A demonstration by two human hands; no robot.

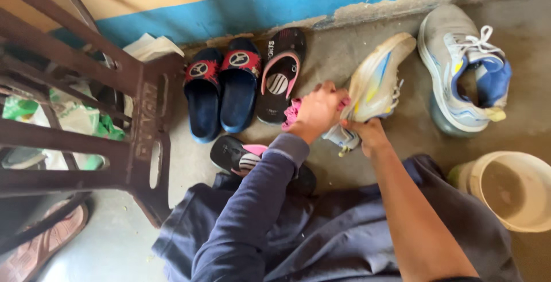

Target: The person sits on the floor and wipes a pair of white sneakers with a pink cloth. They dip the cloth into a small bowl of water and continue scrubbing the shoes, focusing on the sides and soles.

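Left hand [317, 111] is closed around a bunched pink cloth [293, 111], pressed against the side of the white sneaker [376, 81]. Right hand [369, 134] is clamped on the heel end of that sneaker, just below and beside the left hand, tilting it so the sole faces up and away over the concrete floor [402, 138].

Handling, as a judgement:
- Sneaker: light, foam sole stiff enough to hold shape, mesh upper soft and collapsible. Heel counter is the firm spot, so the right hand's grip there looks sound. Gripping the upper would let it fold.
- Sole edge looks smooth, possibly slick if wet; can't tell from this view whether it's damp.
- Laces hang loose near the right hand, a snag risk.
- Cloth: soft, limp, no structure, only works bunched in a fist as it is now.

Around the hands:
- Matching second sneaker [465, 69] lies on its side, beyond the right hand and well apart.
- Cream bucket [511, 190] sits near the right forearm, on its outer side.
- Pair of blue slides [221, 92] and a black-pink sandal [281, 75] sit just beyond the left hand; another black sandal [241, 155] sits under the left sleeve.
- Brown plastic chair [115, 121] stands far to the left hand's outer side.
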